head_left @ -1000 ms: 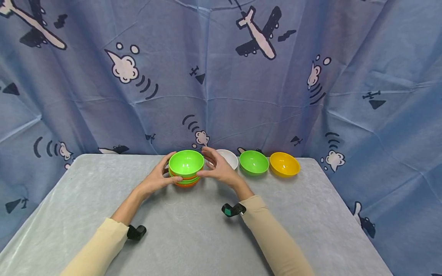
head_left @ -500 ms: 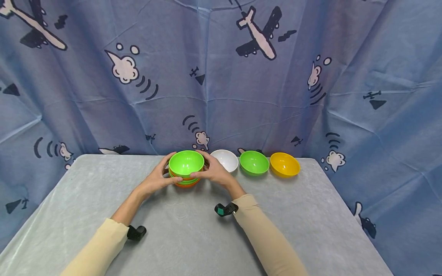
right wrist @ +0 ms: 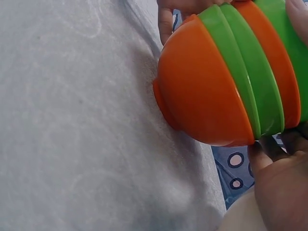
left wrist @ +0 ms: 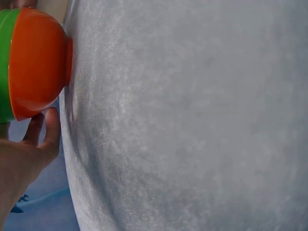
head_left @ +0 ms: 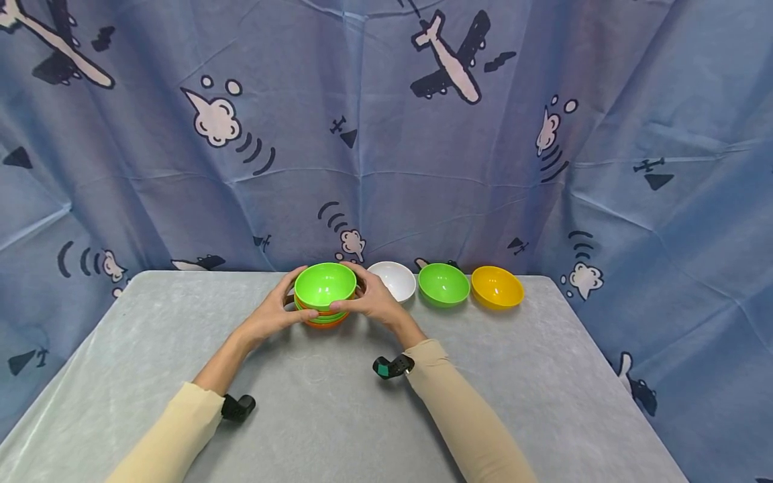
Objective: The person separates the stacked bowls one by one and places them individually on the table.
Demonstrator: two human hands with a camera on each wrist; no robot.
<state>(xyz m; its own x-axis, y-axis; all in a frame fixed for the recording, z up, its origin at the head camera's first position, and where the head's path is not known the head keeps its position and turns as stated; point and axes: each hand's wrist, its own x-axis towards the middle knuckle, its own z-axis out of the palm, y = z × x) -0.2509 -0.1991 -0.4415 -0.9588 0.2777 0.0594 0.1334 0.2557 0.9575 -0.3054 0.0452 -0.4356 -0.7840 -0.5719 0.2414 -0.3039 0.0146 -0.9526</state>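
Note:
A stack of several nested green and orange bowls point(head_left: 325, 286) stands at the table's back, left of centre, a bright green one on top. My left hand point(head_left: 274, 312) grips its left side, thumb at the front; my right hand point(head_left: 376, 298) grips the right side the same way. In the left wrist view the lowest orange bowl point(left wrist: 38, 62) rests its foot on the cloth beside my left hand point(left wrist: 24, 156). The right wrist view shows orange and green layers point(right wrist: 202, 86) between both hands, with my right hand point(right wrist: 284, 187) below them.
Right of the stack, a white bowl point(head_left: 395, 280), a green bowl point(head_left: 444, 284) and a yellow bowl point(head_left: 498, 288) stand in a row along the back of the grey cloth-covered table point(head_left: 326, 416). A blue patterned curtain point(head_left: 290, 134) hangs behind.
My right hand has moved left and closed against the stack's right side, uncovering more of the white bowl. My left hand and the stack have stayed in place.

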